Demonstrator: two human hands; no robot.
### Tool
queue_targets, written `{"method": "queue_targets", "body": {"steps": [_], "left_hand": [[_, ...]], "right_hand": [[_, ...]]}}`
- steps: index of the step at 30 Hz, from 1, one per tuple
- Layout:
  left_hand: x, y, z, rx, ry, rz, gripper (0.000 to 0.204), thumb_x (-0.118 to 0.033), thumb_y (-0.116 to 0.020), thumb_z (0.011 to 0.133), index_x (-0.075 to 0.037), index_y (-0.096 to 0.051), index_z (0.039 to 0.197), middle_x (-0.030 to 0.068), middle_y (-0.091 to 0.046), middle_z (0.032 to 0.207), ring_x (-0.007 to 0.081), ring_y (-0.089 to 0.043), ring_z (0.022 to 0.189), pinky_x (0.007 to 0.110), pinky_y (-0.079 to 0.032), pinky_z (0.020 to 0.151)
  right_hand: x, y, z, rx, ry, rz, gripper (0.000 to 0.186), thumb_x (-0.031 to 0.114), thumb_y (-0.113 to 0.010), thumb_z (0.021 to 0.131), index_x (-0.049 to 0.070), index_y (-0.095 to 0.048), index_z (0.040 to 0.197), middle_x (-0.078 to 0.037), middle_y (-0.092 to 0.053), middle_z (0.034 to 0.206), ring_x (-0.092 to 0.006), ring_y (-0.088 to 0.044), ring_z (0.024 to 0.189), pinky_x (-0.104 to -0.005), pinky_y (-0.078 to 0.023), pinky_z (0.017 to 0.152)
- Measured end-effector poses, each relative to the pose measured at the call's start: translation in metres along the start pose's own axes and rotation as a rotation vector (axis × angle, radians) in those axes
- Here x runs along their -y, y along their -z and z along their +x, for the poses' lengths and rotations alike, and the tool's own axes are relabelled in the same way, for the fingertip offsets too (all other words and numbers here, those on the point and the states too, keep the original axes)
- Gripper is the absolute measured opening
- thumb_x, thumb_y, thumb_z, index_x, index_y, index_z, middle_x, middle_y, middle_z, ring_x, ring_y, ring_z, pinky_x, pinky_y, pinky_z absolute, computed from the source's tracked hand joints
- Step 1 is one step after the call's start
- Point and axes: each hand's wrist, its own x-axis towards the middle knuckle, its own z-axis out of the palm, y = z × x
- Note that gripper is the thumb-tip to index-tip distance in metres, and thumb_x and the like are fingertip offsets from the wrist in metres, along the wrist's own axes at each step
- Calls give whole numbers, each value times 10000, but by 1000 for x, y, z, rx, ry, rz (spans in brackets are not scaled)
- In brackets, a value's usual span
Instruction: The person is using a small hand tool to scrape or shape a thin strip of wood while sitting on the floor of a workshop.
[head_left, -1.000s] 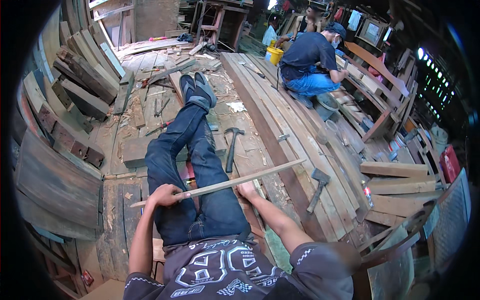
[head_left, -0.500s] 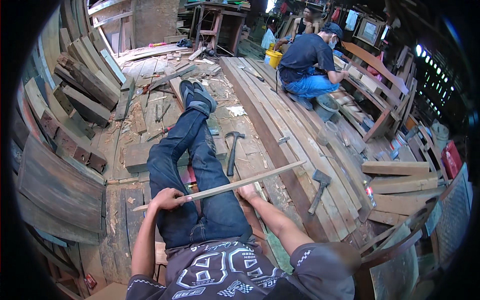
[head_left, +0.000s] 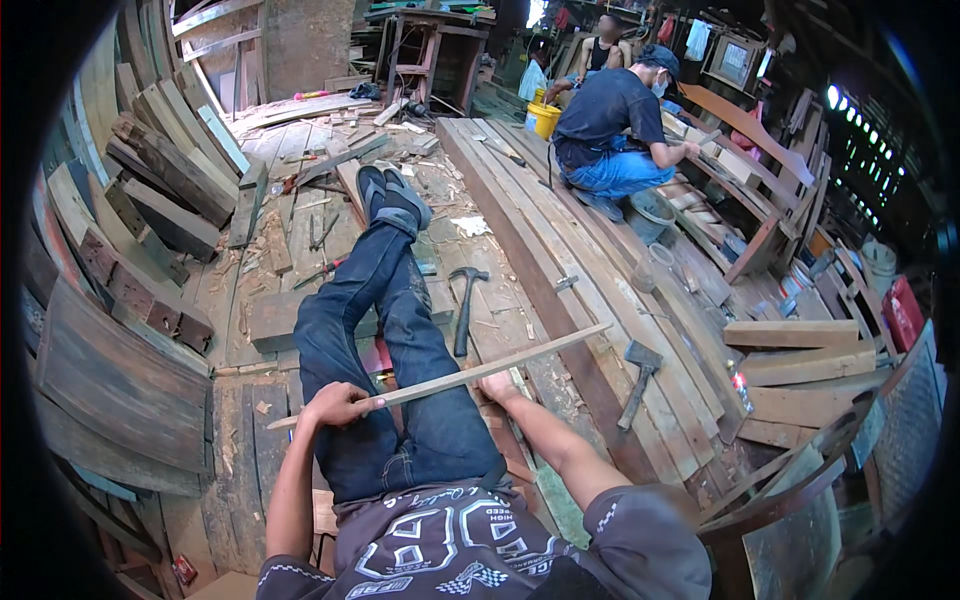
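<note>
Across the thighs [head_left: 440, 425], a wooden strip [head_left: 450, 379]
Likely light, stiff; hold near ends. Left hand [head_left: 338, 403]: grip closed on it; right hand [head_left: 498, 386]: cannot tell.

Littered plank floor [head_left: 232, 430]; brown panel [head_left: 308, 45] and wooden stand [head_left: 429, 62] at back; light [head_left: 834, 97] dotting dark right wall [head_left: 893, 135].

The head camera, left unit of a side-by-side fisheye pair, sits above and behind the grip of the left hand [head_left: 338, 404] on the wooden strip [head_left: 450, 380]. Facing: downward and forward, beyond the grip along the legs [head_left: 345, 310]. Range: near. The grip registers left of and below frame centre.
</note>
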Motion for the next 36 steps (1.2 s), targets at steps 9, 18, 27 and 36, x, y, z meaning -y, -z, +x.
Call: {"method": "queue_targets", "body": {"steps": [9,18,27,36], "left_hand": [[5,0,7,11,-13,13,604,-595,-579,895,-7,-713,864,84,-635,630,180,-633,551,317,-508,549],[2,1,1,-5,-19,7,618,-629,-571,883,-36,-708,774,74,-630,587,190,-651,536,321,-513,546],[5,1,2,-10,-30,28,624,-615,-580,886,-9,-704,803,79,-609,585,195,-629,540,323,-492,551],[12,-4,6,-45,-78,71,621,-645,-558,876,-53,-719,775,83,-622,579,215,-651,554,341,-514,596]], "right_hand": [[-9,-10,0,-44,57,36,219,234,-545,851,126,-720,776,-104,-705,775,-298,-681,732,-472,-514,664],[2,14,-4,66,-7,4,220,241,-539,866,123,-718,816,-120,-714,858,-314,-682,805,-476,-509,703],[-5,20,-2,111,12,-78,210,222,-541,868,118,-721,844,-118,-720,880,-306,-691,832,-486,-508,716],[-5,27,-9,104,-8,-17,245,221,-513,882,88,-718,862,-142,-717,906,-321,-689,855,-491,-513,719]]}}
